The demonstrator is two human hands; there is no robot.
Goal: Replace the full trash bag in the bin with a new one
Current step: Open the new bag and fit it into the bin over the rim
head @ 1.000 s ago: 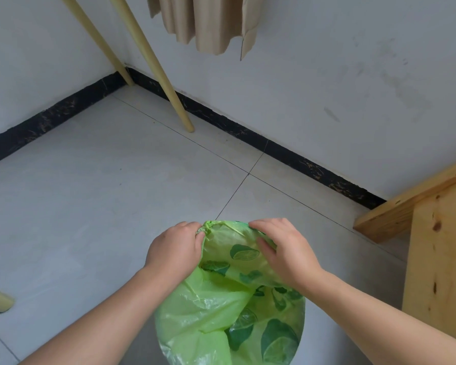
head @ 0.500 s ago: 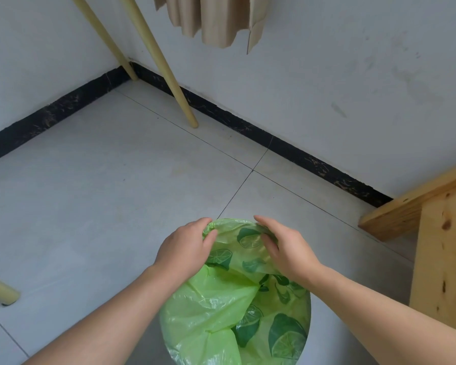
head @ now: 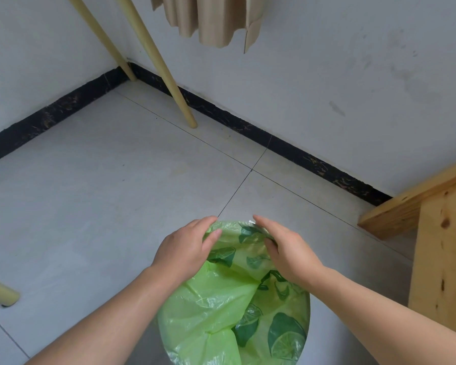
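The tiled floor (head: 95, 196) is filling most of the view, with the green trash bag (head: 221, 299) sitting low on it, its near part cut off by the bottom edge. The bin under the bag is hidden by the plastic, apart from a small pale sliver at the bag's far rim. To the right of the bag a wooden bench (head: 437, 233) is running out of frame. Beyond the bag, two slanted poles (head: 166, 72) are reaching the floor, tops cut off, below a hanging beige cloth (head: 211, 19). A pale leg end (head: 0, 293) is showing far left of the bag. The left hand (head: 187, 251) is resting on the bag's far rim, fingers straight and flat. The right hand (head: 284, 248) is lying likewise beside it, fingers straight; its thumb is hidden.
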